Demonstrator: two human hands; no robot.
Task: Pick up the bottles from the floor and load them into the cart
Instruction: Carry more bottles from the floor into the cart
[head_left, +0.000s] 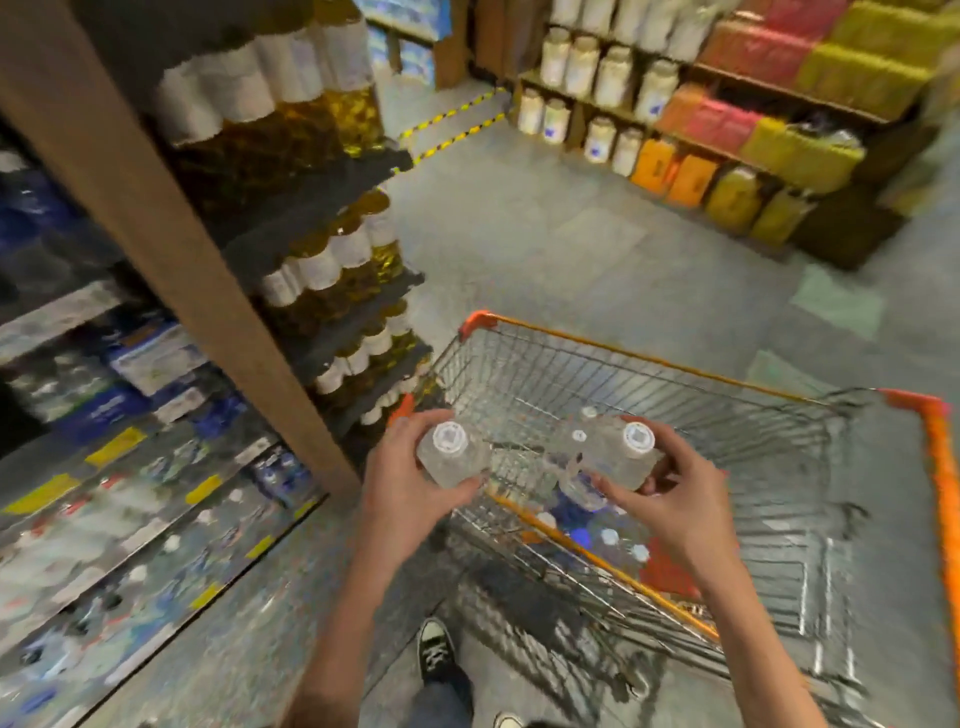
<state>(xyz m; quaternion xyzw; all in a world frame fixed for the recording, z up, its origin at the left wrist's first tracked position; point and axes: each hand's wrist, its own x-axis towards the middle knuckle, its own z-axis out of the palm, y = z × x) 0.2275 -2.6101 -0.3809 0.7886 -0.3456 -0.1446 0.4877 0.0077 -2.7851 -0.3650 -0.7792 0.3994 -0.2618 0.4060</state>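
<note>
Two clear plastic bottles with white caps: one (451, 457) gripped in left hand (402, 483), one (626, 457) gripped in right hand (675, 493), both above the orange-rimmed wire cart (649, 358). More capped bottles (597, 530) lie inside. Oil-bottle shelving (332, 260) at left.

Single head-worn wide-angle view, looking forward and steeply down from standing height. Both forearms enter from the bottom edge, left hand (410, 467) and right hand (675, 499) close to the lens at centre. The cart (649, 358) sits just beyond them, seen from above. A shoe (436, 652) shows at bottom centre. Shelves (332, 202) run along the left, more at upper right; edges bend and blur.
</note>
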